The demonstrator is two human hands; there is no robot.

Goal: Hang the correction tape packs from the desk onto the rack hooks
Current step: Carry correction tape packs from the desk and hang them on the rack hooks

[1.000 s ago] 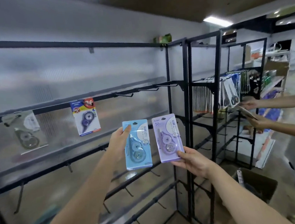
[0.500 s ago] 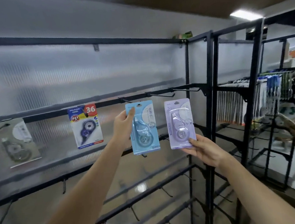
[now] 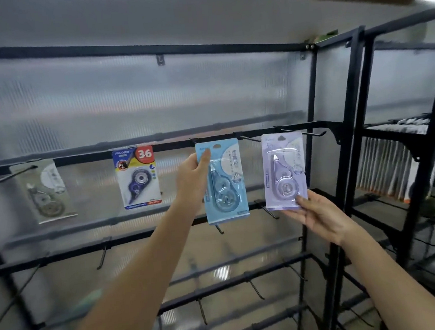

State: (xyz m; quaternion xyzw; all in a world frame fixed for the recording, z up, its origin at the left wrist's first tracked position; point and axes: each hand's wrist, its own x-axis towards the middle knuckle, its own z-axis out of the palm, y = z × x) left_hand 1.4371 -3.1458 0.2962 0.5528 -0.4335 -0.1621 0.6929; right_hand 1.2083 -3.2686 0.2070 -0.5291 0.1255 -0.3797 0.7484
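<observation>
My left hand (image 3: 192, 179) grips the left edge of a light blue correction tape pack (image 3: 224, 184), whose top reaches the upper rail of the black rack (image 3: 156, 145) beside a hook (image 3: 194, 141). My right hand (image 3: 318, 212) holds a purple correction tape pack (image 3: 284, 172) by its bottom edge, its top just under the rail between two hooks (image 3: 251, 138). Whether either pack's hole sits on a hook I cannot tell. Two packs hang on the rail: a blue and red one marked 36 (image 3: 137, 178) and a grey one (image 3: 46, 193) at far left.
Lower rails (image 3: 138, 236) carry several bare hooks. A black upright post (image 3: 350, 137) ends this rack on the right. Beyond it a second rack (image 3: 405, 164) holds hanging goods. A translucent ribbed panel backs the rack.
Both hands have risen and moved toward the rack, bringing the blue and purple packs up to the upper rail. My view has swung left, so the other person's hands are out of sight.
</observation>
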